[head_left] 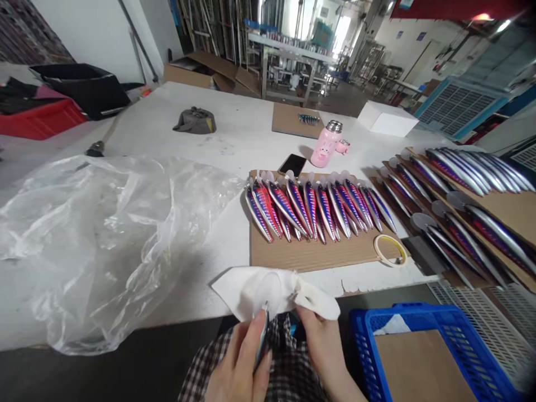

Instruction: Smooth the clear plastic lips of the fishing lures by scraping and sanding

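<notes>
My left hand (239, 363) is closed around a fishing lure (263, 340), whose round clear lip (268, 291) points away from me over a white cloth. Bunched at the table's front edge, that white cloth (247, 282) is gripped by my right hand (322, 340), fingers partly hidden beneath it. Just beyond, a row of purple, red and silver fishing lures (310, 209) lies on a cardboard sheet (301, 258). A roll of masking tape (390, 250) rests at the sheet's right corner.
Clear plastic sheeting (109, 240) covers the table's left. Behind the lures are a phone (293, 165), a pink bottle (325, 146) and a grey cap (195, 120). More lures on cardboard (473, 234) stand at right, above a blue basket (473, 352). A white box (387, 118) sits farther back.
</notes>
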A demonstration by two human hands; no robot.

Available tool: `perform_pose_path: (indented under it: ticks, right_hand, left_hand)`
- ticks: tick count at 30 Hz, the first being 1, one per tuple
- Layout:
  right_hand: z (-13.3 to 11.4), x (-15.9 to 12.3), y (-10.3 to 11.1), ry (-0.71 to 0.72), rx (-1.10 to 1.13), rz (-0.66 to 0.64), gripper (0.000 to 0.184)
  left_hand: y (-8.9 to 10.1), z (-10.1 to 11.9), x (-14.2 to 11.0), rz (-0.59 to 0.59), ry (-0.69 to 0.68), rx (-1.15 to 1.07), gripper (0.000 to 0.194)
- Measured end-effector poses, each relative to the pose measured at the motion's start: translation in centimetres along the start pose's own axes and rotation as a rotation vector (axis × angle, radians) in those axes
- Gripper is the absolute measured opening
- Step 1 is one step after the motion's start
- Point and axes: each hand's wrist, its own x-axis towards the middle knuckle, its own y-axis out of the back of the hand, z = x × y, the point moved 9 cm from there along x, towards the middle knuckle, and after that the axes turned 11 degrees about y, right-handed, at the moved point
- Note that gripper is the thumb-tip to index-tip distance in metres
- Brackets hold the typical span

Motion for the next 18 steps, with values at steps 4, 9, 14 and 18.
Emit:
perform_pose_path:
  ticks: [4,9,14,18]
  right_hand:
    - [-0.4,-1.4,-0.1,0.104,-0.115,-0.221,0.030]
    - [0.7,-2.7,0.3,-0.034,0.067,-0.193,0.048]
    - [0.0,-1.5,-2.7,-0.214,0.325,-0.314,0.034]
    - [0.4,-1.6,-3.4,-0.307,0.397,-0.247,0.025]
  left_hand:
    - [0.0,0.2,0.1,0.000,-0.010,-0.004,0.046]
    - [-0.1,0.8,0.5,-0.024,-0.035,0.018,0.046]
    - [-0.2,1.4,0.4,-0.037,-0.074,0.047,0.049]
    - [-0.6,1.3,-0.1,-0.036,-0.086,0.078,0.053]
